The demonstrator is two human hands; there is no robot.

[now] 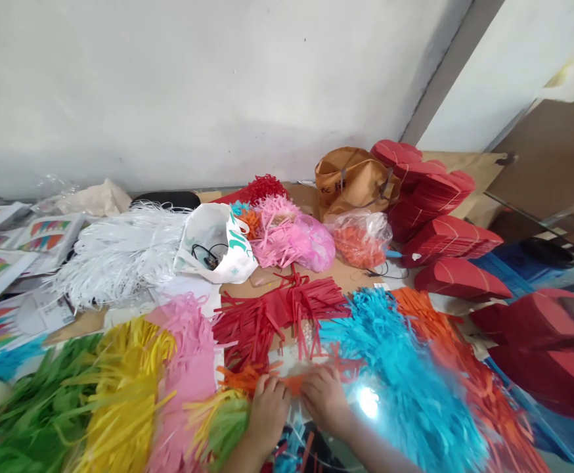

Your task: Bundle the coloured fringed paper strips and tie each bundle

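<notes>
Low in the middle of the head view, my left hand (270,408) and my right hand (325,398) are closed on an orange paper tassel (294,383). Its twisted middle stretches between my fingers, and fringe spreads out on both sides. Just beyond my hands lies a pile of dark red tassel paper (282,309). Left of my left hand are a yellow and green tassel (225,424) and a pink fringed stack (183,394). To the right of my right hand is a thick blue fringed stack (405,374), beside a bright light spot.
Yellow (124,387) and green fringed stacks (45,407) lie at left. Behind are white string (119,253), a white bag (203,243), pink fringe (277,230) and a brown bag (353,180). Bundled red paper stacks (444,243) line the right; printed packs (50,236) lie far left.
</notes>
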